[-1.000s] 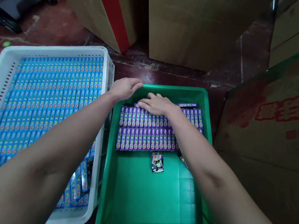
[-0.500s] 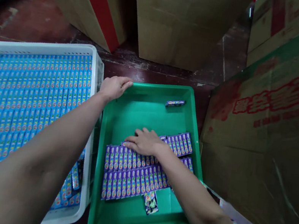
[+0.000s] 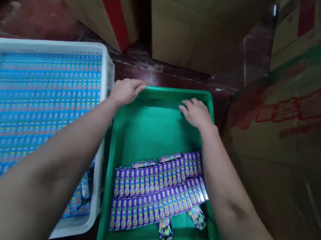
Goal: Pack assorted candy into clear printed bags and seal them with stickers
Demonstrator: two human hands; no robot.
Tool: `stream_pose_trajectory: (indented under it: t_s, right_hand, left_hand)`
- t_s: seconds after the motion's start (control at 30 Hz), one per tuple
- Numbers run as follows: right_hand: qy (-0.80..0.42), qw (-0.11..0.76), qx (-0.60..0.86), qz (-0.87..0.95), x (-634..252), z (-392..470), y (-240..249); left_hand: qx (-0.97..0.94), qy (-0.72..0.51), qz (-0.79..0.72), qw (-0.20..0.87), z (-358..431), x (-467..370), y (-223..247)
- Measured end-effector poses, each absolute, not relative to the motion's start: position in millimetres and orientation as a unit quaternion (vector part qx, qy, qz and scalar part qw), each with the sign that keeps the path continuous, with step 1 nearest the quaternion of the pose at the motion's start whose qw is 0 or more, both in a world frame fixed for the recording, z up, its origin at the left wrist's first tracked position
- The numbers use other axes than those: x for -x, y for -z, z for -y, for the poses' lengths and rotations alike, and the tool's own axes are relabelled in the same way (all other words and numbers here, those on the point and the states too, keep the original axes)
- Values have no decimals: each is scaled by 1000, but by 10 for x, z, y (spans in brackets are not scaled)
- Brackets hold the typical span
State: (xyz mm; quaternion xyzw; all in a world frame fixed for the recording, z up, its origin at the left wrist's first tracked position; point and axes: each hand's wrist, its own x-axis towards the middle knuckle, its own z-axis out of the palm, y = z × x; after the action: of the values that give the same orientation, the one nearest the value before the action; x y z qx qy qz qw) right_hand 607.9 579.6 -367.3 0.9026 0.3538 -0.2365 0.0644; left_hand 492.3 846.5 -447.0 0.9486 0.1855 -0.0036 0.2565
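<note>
My left hand (image 3: 126, 91) is closed over the far left corner of the green tray (image 3: 166, 89), gripping its rim. My right hand (image 3: 195, 112) is inside the tray at the far right, fingers curled down over the spot where a loose purple pack lay; whatever is under them is hidden. Two slanted rows of small purple packs (image 3: 149, 182) stand side by side across the tray. Along their far edge, two similar packs (image 3: 144, 164) lie lengthwise. Nearer to me, a dark patterned packet (image 3: 165, 232) and another such packet (image 3: 197, 216) lie on the tray floor.
To the left stands a white crate (image 3: 106, 77) with many rows of light blue packs (image 3: 41, 107). Tall cardboard boxes (image 3: 195, 27) rise behind the tray, and a large printed carton (image 3: 282, 166) is close on the right. The floor (image 3: 156, 73) is dark red.
My right hand has moved from the purple rows to the tray's far right corner, covering the loose pack there. My left hand stays on the rim. The second patterned packet has come into view.
</note>
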Motion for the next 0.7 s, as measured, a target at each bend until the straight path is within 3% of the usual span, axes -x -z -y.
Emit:
stream_pose_trajectory:
  t_s: [0.27,0.43,0.57,0.63,0.7]
  right_hand:
    - [403,99,-810,-413,-5213,-4987,3806]
    - [329,122,-855,-382,-4734,-4876,3530]
    - [230,-20,-893,-387,-4040,-4395,2821]
    - [354,-125,-837,-399,-3522,-3854,2379]
    - [519,-177,-750,-370,-2972,-3276,1931]
  left_hand:
    - [-948,35,-191,251,-8413,-4747,4343]
    - [-936,38,-246,248,-8171,-4639,3929]
    - [-918,-27,-293,265,-7366,-4169,3312]
    - [-910,-114,-292,272,-6725,-3542,3055]
    - [-893,-198,-300,270,-6056,-2625,2947]
